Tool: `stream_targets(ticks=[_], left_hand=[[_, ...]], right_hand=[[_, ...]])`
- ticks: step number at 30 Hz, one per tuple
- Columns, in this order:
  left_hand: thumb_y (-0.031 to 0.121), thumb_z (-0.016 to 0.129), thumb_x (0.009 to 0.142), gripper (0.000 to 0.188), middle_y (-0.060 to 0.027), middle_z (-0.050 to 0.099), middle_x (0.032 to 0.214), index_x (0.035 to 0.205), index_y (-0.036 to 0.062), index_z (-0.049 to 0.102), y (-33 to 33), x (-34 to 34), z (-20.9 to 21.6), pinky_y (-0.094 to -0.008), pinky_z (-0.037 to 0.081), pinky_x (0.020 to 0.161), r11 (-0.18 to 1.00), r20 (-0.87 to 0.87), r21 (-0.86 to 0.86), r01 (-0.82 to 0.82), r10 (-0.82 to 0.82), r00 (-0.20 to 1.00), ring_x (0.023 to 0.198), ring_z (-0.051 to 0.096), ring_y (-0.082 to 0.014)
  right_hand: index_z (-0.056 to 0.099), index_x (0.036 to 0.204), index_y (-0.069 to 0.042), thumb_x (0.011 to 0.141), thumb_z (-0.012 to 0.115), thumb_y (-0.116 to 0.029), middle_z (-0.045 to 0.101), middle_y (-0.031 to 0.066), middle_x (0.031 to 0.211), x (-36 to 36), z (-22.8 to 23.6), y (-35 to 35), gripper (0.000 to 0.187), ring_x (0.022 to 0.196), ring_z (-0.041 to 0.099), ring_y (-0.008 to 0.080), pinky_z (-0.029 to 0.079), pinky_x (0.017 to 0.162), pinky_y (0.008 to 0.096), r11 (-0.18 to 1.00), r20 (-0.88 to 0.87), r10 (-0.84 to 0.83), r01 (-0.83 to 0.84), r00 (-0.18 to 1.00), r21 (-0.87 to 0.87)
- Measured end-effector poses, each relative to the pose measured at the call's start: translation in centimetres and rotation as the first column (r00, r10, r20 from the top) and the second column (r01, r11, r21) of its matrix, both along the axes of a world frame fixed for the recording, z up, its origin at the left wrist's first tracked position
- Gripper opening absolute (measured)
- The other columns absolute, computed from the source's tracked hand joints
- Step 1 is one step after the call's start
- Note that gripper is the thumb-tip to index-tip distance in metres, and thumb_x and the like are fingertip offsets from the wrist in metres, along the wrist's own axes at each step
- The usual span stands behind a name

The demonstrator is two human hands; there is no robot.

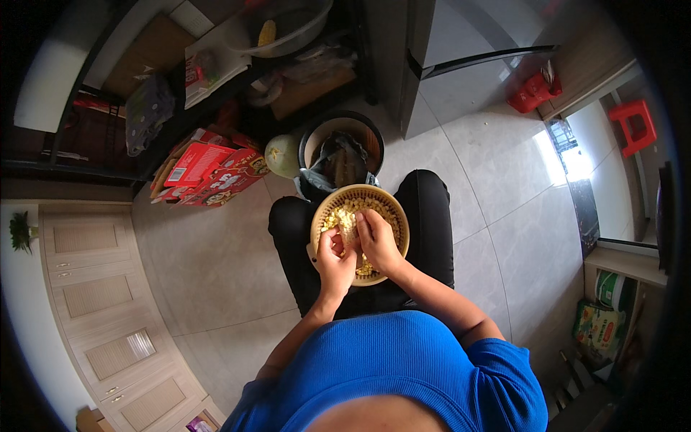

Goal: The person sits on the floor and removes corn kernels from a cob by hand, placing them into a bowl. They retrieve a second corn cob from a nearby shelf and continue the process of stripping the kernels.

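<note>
A round tan plastic basket (403,259) rests on my lap, with loose yellow corn kernels (366,269) inside. Over it, both hands hold one corn cob (346,225), partly stripped and pale along its side. My left hand (335,262) is closed round the cob's lower part. The fingers of my right hand (379,241) are bent and pressed against the cob's right side. Parts of the cob are hidden behind the fingers.
Just beyond my knees stands a lined bin (381,144), a pale green melon (282,156) beside it. Red cardboard boxes (209,173) lie to the left. On the shelf, a clear bowl (306,36) holds a corn cob (267,32). A fridge (479,36) stands ahead right.
</note>
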State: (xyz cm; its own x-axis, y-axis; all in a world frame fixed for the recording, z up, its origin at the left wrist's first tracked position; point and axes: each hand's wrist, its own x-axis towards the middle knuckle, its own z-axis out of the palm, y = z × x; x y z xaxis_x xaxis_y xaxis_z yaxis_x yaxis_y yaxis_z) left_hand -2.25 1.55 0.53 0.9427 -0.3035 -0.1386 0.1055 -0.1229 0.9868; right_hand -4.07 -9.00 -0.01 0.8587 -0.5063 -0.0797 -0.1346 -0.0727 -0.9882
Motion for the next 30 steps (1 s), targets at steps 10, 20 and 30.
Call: stream_targets(ticks=[10, 20, 30], left_hand=[[-0.003, 0.064, 0.077, 0.035, -0.0123, 0.06, 0.092, 0.107, -0.0025, 0.044, 0.2, 0.6, 0.1, -0.0264, 0.048, 0.072, 1.0, 0.063, -0.01, -0.004, 0.004, 0.998, 0.082, 0.06, -0.0153], [-0.002, 0.065, 0.076, 0.033, -0.0141, 0.06, 0.09, 0.104, -0.0018, 0.047, 0.1, 0.5, 1.4, -0.0292, 0.049, 0.072, 0.981, 0.196, 0.196, 0.002, -0.041, 0.98, 0.083, 0.062, -0.0201], [-0.003, 0.066, 0.075, 0.035, -0.0123, 0.06, 0.09, 0.105, -0.0004, 0.047, 0.1, 0.3, 0.6, -0.0288, 0.049, 0.071, 0.986, 0.207, 0.169, 0.006, -0.041, 0.977, 0.083, 0.061, -0.019]], right_hand=[[0.051, 0.099, 0.0, 0.089, 0.05, -0.009, 0.053, 0.0063, 0.082, -0.1, -0.1, -1.0, 0.014, 0.075, 0.053, 0.0121, 0.044, 0.068, 0.0252, 0.993, 0.062, 0.011, -0.004, 0.998, -0.116], [0.051, 0.095, 0.0, 0.082, 0.062, -0.008, 0.056, 0.0033, 0.084, -0.1, 0.3, -0.5, 0.018, 0.076, 0.055, 0.0079, 0.046, 0.068, 0.0215, 0.868, 0.072, 0.097, -0.12, 0.993, 0.482], [0.045, 0.097, -0.004, 0.086, 0.051, -0.001, 0.049, 0.0012, 0.089, 0.1, 0.9, -0.3, 0.012, 0.086, 0.048, 0.0077, 0.042, 0.076, 0.0221, 0.772, 0.04, 0.128, -0.125, 0.991, 0.623]])
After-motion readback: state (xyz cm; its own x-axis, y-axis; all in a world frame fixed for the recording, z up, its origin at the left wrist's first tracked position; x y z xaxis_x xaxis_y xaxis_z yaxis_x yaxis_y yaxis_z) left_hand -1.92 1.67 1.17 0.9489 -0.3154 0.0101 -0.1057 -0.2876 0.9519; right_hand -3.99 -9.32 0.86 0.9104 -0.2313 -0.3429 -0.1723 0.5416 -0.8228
